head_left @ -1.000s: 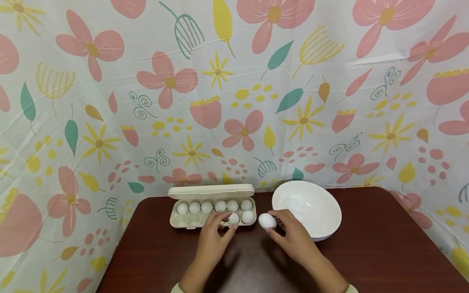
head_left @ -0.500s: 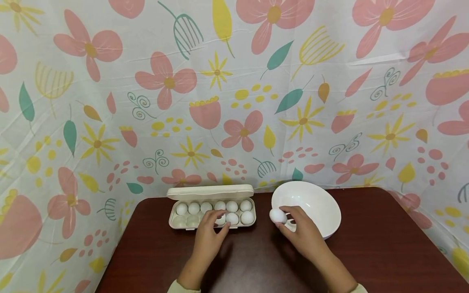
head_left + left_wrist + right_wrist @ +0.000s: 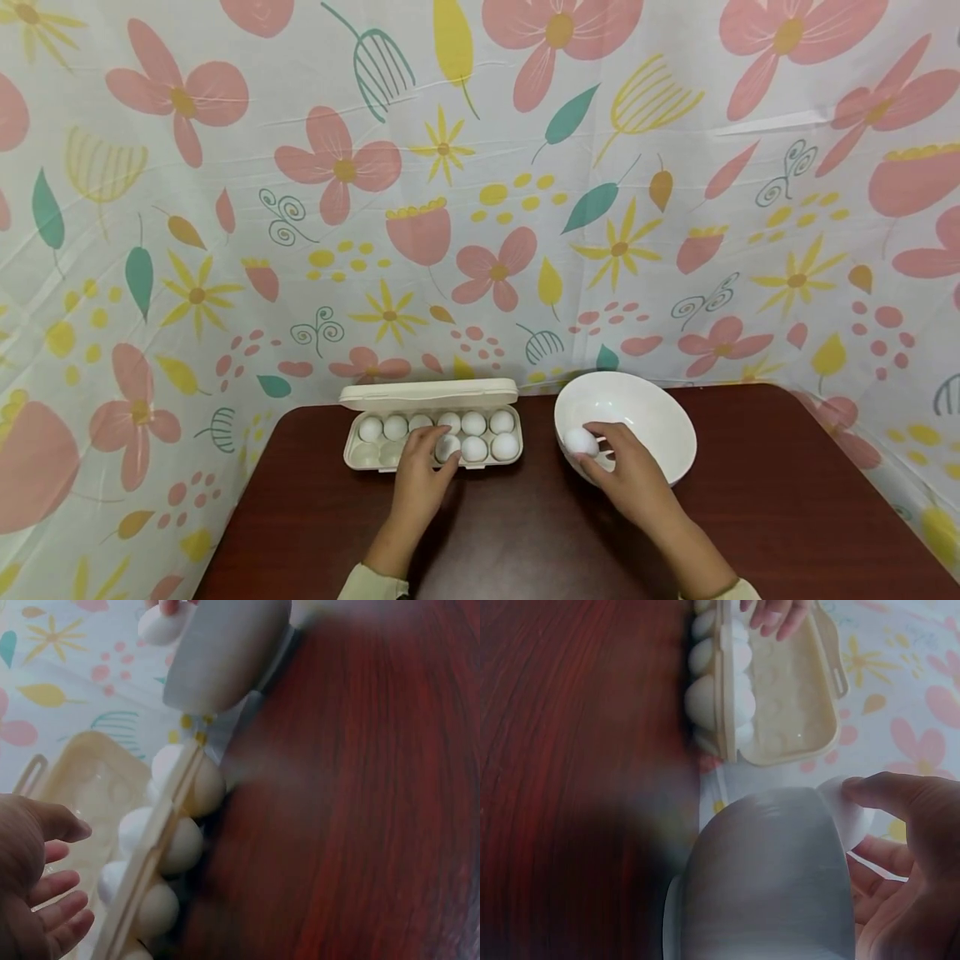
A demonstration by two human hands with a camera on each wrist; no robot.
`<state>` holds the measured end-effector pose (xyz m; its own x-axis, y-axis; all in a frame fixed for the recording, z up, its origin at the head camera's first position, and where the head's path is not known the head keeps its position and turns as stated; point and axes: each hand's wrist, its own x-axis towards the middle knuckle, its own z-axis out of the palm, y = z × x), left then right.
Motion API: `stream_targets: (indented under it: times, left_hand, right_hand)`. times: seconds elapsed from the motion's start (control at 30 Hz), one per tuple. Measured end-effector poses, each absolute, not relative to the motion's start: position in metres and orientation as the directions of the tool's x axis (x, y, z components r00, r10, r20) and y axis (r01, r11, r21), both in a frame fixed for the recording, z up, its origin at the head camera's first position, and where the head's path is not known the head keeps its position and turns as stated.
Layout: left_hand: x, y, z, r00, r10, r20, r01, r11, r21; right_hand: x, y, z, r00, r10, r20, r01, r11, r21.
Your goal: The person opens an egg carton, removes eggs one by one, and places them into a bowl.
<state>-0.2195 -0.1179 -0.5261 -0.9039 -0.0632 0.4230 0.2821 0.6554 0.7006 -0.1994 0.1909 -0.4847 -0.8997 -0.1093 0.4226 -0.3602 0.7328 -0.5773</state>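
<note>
Floral backdrop [image 3: 495, 325], right fingers [image 3: 891, 855] pinching egg [image 3: 579, 442] at bowl [image 3: 660, 425], egg carton [image 3: 431, 391] nearby

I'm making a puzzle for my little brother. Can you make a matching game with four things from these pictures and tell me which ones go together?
Things:
1. carton
2. bowl
3. table
4. right grip

Clues:
A. dark reddish-brown
B. pinches one egg
C. its lid is up
D. white and round, standing to the right of the carton

Right pairs: 1-C, 2-D, 3-A, 4-B
</note>
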Motion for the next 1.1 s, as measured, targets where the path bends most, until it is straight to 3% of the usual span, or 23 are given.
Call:
stream_targets:
  times: [0.23,0.67,1.1]
  left_hand:
    - [-0.225,-0.121,-0.535,-0.894,-0.060,0.444,0.287,0.684,0.670]
    - [-0.233,-0.125,-0.545,-0.908,-0.057,0.414,0.252,0.715,0.652]
    - [-0.235,-0.120,-0.544,-0.926,-0.100,0.364,0.194,0.701,0.686]
  right_hand:
    - [-0.205,0.196,-0.484,-0.910,-0.116,0.398,-0.347,0.740,-0.577]
    - [-0.213,0.208,-0.482,-0.967,-0.124,0.224,-0.237,0.765,-0.599]
    - [-0.221,0.208,-0.482,-0.983,-0.162,0.082,-0.180,0.802,-0.570]
